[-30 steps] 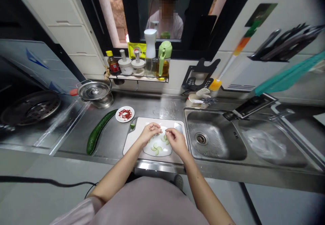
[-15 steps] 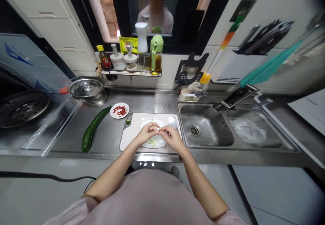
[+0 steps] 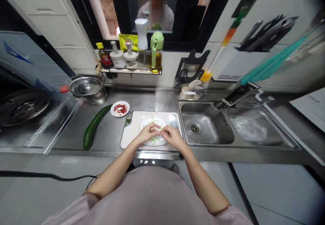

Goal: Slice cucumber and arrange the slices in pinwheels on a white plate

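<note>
At left, a cucumber (image 3: 95, 128) lies whole on the surface (image 3: 68, 137); red pieces (image 3: 120, 109) fill a small dish (image 3: 113, 112). On the board's (image 3: 128, 136) white plate (image 3: 164, 142), green slices (image 3: 153, 120) are already fanned out, the middle hidden. Above, the left hand's (image 3: 147, 133) fingers curve, slightly parted; the right hand's (image 3: 173, 136) nearly meet; I cannot tell what either grips.

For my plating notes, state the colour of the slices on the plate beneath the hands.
Pale green with greener edges; the slices show in the head view.
</note>
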A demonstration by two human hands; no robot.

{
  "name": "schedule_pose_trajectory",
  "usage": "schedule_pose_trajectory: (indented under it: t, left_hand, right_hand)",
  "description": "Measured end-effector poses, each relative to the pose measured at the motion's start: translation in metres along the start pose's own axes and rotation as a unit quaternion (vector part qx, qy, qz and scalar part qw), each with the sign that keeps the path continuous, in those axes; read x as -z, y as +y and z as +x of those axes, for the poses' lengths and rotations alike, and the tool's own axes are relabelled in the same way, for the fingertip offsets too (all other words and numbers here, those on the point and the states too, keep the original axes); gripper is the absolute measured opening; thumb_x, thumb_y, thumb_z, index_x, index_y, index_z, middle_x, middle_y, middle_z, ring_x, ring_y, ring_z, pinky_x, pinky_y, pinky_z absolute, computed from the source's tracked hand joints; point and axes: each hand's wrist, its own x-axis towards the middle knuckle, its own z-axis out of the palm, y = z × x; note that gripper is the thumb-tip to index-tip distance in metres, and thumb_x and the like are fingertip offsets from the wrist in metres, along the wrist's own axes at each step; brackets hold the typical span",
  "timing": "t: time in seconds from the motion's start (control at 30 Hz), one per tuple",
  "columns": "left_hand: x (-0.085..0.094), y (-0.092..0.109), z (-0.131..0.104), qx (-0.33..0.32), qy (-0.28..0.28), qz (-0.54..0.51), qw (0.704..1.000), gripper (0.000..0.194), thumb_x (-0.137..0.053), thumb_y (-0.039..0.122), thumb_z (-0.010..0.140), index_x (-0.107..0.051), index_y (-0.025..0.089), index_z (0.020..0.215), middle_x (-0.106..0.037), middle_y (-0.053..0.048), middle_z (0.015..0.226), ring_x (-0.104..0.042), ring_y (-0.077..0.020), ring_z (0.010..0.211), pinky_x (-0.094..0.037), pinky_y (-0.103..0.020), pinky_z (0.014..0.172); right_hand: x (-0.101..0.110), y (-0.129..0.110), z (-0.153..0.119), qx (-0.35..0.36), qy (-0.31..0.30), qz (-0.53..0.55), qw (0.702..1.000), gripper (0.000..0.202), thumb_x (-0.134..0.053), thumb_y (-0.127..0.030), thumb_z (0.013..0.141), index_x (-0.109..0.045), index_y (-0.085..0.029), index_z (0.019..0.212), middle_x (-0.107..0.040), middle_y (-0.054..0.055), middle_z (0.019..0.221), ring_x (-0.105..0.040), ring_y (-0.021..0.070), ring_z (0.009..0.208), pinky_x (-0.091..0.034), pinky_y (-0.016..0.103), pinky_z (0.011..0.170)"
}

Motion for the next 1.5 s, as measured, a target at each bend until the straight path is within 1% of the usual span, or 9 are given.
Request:
schedule_pose_trajectory:
  t: [0.13,0.2,0.3,0.37,0.57,0.77,1.07,1.23,1.5]
  left_hand:
    - [0.009,-0.006,0.006,-0.013,0.065,0.037,0.997,0.037,-0.072,0.037,0.071,-0.059,0.016,0.098,-0.065,0.000,0.070,-0.059,-0.0110,0.066,-0.042,-0.022,0.064]
    - [0.015,-0.012,0.011,-0.024,0.104,0.060,0.992,0.031,-0.070,0.035,0.072,-0.060,0.016,0.095,-0.062,0.001,0.067,-0.058,-0.0113,0.067,-0.043,-0.022,0.065]
    - [0.021,-0.023,0.021,-0.009,0.136,0.127,0.983,0.024,-0.066,0.030,0.073,-0.061,0.016,0.092,-0.057,0.003,0.064,-0.054,-0.0101,0.062,-0.042,-0.022,0.064]
    - [0.021,-0.030,0.028,0.012,0.142,0.193,0.971,0.021,-0.065,0.028,0.074,-0.063,0.017,0.092,-0.059,0.003,0.066,-0.053,-0.0097,0.061,-0.042,-0.022,0.063]
    - [0.005,-0.038,0.045,0.073,0.147,0.374,0.913,0.015,-0.063,0.024,0.078,-0.066,0.021,0.093,-0.068,0.001,0.080,-0.058,-0.0113,0.069,-0.041,-0.022,0.067]
    - [-0.007,-0.042,0.052,0.097,0.139,0.436,0.884,0.014,-0.060,0.024,0.080,-0.066,0.023,0.093,-0.071,0.001,0.087,-0.062,-0.0150,0.079,-0.040,-0.024,0.068]
    - [-0.014,-0.040,0.063,0.097,0.112,0.476,0.867,0.014,-0.059,0.024,0.081,-0.066,0.024,0.094,-0.071,-0.002,0.090,-0.063,-0.0181,0.089,-0.042,-0.026,0.074]
    - [-0.017,-0.042,0.067,0.095,0.103,0.488,0.862,0.013,-0.061,0.026,0.080,-0.067,0.024,0.093,-0.071,-0.002,0.090,-0.062,-0.0176,0.088,-0.042,-0.026,0.073]
    - [-0.018,-0.039,0.067,0.100,0.098,0.491,0.860,0.013,-0.059,0.026,0.083,-0.067,0.024,0.093,-0.072,-0.002,0.093,-0.062,-0.0175,0.088,-0.040,-0.025,0.071]
  right_hand:
    - [0.003,0.026,0.007,-0.061,0.054,0.007,0.997,0.016,-0.053,-0.027,0.081,-0.066,-0.018,0.080,-0.062,0.000,0.069,-0.054,0.0135,0.067,-0.038,0.023,0.064]
    - [0.005,0.040,0.010,-0.097,0.058,-0.016,0.993,0.017,-0.053,-0.027,0.080,-0.067,-0.018,0.081,-0.062,0.000,0.069,-0.054,0.0138,0.067,-0.038,0.022,0.064]
    - [0.002,0.056,0.013,-0.132,0.011,-0.064,0.989,0.017,-0.051,-0.023,0.081,-0.067,-0.018,0.082,-0.065,0.001,0.073,-0.055,0.0135,0.068,-0.036,0.021,0.063]
    - [-0.003,0.060,0.014,-0.149,-0.025,-0.098,0.984,0.018,-0.050,-0.021,0.082,-0.067,-0.018,0.084,-0.067,0.002,0.076,-0.056,0.0133,0.069,-0.035,0.021,0.063]
    - [-0.021,0.059,0.018,-0.172,-0.079,-0.187,0.964,0.020,-0.050,-0.026,0.088,-0.068,-0.019,0.094,-0.071,0.005,0.091,-0.061,0.0160,0.081,-0.032,0.022,0.063]
    - [-0.027,0.060,0.022,-0.180,-0.113,-0.227,0.950,0.023,-0.046,-0.025,0.091,-0.067,-0.020,0.100,-0.071,0.006,0.102,-0.061,0.0177,0.090,-0.034,0.024,0.068]
    - [-0.030,0.063,0.025,-0.187,-0.130,-0.249,0.942,0.023,-0.045,-0.027,0.092,-0.066,-0.021,0.101,-0.069,0.006,0.108,-0.061,0.0186,0.094,-0.035,0.024,0.071]
    - [-0.030,0.064,0.025,-0.179,-0.137,-0.263,0.938,0.024,-0.042,-0.028,0.093,-0.065,-0.022,0.101,-0.069,0.006,0.105,-0.061,0.0190,0.094,-0.036,0.025,0.071]
    - [-0.028,0.062,0.025,-0.185,-0.158,-0.273,0.931,0.028,-0.040,-0.030,0.095,-0.064,-0.022,0.107,-0.067,0.007,0.111,-0.060,0.0189,0.097,-0.037,0.025,0.074]
